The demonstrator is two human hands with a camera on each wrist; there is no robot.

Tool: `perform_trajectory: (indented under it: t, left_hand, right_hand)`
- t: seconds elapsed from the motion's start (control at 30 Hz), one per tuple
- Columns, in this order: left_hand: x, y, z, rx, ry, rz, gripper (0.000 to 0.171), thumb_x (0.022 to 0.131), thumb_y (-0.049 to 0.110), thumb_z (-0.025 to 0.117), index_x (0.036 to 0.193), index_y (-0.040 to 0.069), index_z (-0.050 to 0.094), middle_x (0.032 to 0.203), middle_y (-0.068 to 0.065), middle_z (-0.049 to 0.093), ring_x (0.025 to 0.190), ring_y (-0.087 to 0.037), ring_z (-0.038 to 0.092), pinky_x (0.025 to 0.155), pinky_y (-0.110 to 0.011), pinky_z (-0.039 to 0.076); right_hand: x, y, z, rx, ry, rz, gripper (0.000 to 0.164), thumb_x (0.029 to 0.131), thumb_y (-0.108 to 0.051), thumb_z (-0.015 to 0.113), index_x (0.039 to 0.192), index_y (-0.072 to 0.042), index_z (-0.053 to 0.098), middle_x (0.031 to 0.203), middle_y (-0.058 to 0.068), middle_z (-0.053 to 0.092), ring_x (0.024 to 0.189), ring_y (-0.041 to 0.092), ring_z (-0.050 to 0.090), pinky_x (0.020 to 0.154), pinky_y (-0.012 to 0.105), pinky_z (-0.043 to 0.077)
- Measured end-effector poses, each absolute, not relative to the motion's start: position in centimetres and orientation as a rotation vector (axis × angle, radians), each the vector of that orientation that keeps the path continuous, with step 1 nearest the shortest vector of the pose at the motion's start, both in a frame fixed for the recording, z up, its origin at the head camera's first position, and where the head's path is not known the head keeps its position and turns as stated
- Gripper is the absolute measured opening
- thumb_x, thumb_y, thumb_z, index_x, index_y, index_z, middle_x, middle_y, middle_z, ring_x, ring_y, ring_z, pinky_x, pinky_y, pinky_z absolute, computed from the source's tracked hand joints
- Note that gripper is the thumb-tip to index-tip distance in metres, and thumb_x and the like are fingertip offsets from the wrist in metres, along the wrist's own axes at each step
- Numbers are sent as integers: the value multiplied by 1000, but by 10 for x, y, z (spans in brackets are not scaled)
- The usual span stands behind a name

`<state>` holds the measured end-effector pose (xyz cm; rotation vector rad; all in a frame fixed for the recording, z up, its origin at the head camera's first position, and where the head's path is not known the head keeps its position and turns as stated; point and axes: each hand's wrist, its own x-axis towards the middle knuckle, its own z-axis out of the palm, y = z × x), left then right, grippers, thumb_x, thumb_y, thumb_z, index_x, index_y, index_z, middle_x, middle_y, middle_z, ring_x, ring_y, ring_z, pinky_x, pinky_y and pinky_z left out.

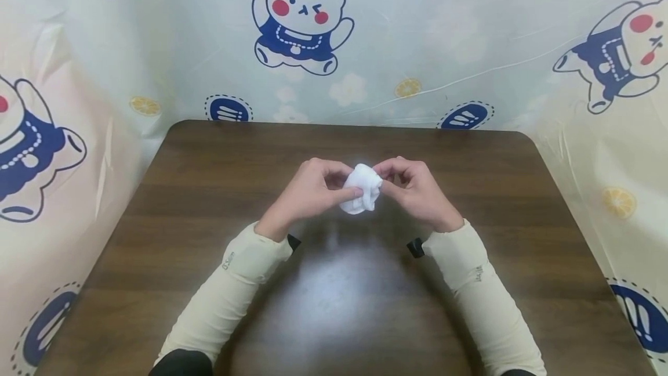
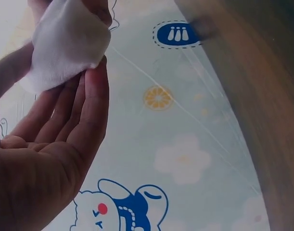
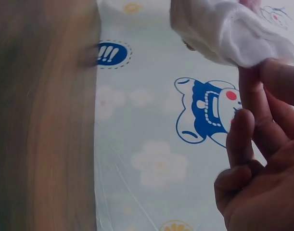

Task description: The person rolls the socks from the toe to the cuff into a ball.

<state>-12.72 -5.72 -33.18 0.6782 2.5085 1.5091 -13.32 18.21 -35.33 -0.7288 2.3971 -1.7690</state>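
A small white cloth bundle (image 1: 359, 181), soft and bunched up, is held above the table between both hands. On its left side my left hand (image 1: 315, 187) grips it, thumb across the near face and fingers behind. The left wrist view shows those fingers supporting the smooth side of the bundle (image 2: 70, 45). My right hand (image 1: 417, 190) pinches the bundle's right edge between thumb and index finger. In the right wrist view, folds run along the cloth (image 3: 228, 36), and the other fingers of the right hand (image 3: 276, 163) are curled below it. The exact kind of cloth item cannot be made out.
Beneath the hands lies a dark brown wooden table (image 1: 334, 306) with rounded far corners. A pale curtain (image 1: 417, 28) printed with cartoon bears surrounds its back and sides. Both forearms wear cream sleeves (image 1: 219, 300), and dark wrist cameras (image 1: 416, 247) sit at the cuffs.
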Motion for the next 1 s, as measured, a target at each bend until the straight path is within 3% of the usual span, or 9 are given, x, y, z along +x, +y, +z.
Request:
perform_trajectory:
  t: [0.27, 0.47, 0.7, 0.9, 1.0]
  left_hand:
    - [-128, -57, -330, 697, 2517, 1487, 28, 85, 21, 83, 108, 6, 77, 97, -1, 73, 80, -18, 66, 73, -34, 56]
    - [-128, -58, -335, 550, 2608, 1492, 25, 87, 21, 81, 107, 7, 76, 96, -2, 73, 78, -17, 67, 69, -33, 57]
    - [-128, -53, -338, 479, 2576, 1577, 27, 86, 22, 82, 103, 5, 70, 95, -5, 71, 82, -17, 69, 72, -34, 57]
    - [-127, -51, -337, 348, 2430, 1720, 46, 86, 24, 82, 123, 4, 63, 103, -5, 70, 90, -21, 67, 75, -37, 58]
    - [-127, -51, -337, 337, 2336, 1803, 48, 85, 23, 83, 125, 4, 65, 105, -6, 71, 91, -23, 67, 78, -43, 58]
  right_hand:
    - [-135, 186, -352, -685, 2526, -1727, 12, 93, -5, 72, 103, -8, 76, 98, 2, 68, 89, 22, 54, 77, 40, 46]
    - [-129, 193, -345, -597, 2626, -1693, 7, 94, -10, 71, 101, -8, 75, 94, 3, 64, 89, 22, 51, 77, 42, 42]
    - [-125, 186, -349, -610, 2610, -1781, 11, 94, -12, 72, 104, -8, 74, 95, 4, 67, 85, 24, 53, 73, 38, 43]
    - [-115, 179, -348, -529, 2629, -1884, 9, 89, -14, 78, 96, -8, 77, 87, 4, 66, 80, 24, 50, 70, 35, 42]
    - [-116, 173, -346, -554, 2645, -1768, 12, 89, -19, 79, 97, -11, 78, 85, 2, 66, 81, 22, 50, 69, 37, 43]
